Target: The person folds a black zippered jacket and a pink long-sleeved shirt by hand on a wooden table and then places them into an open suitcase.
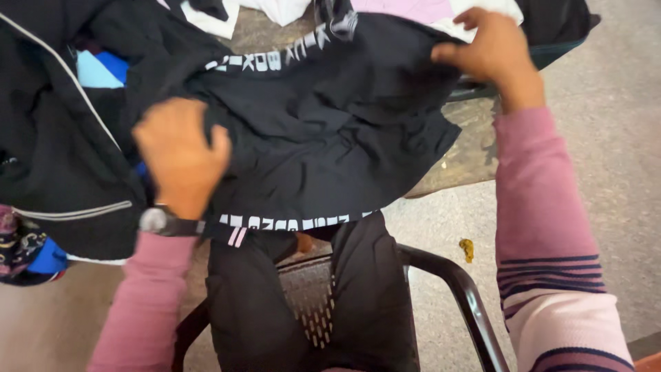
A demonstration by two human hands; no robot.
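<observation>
black shorts (323, 131) with white-lettered bands lie spread on the table (475, 155) at centre. your left hand (180, 157) presses flat at 9 o'clock, fingers together; your right hand (492, 48) pinches the edge at 2 o'clock. still creased, unfolded; clothes pile (55, 138) remains.

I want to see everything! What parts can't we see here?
Head view:
- Left hand: fingers curl under the black garment, so its grip is hidden.
- Table: mostly covered by clothes.
- White clothes: cut off by the top edge.
- Chair: cut off by the bottom edge.
</observation>
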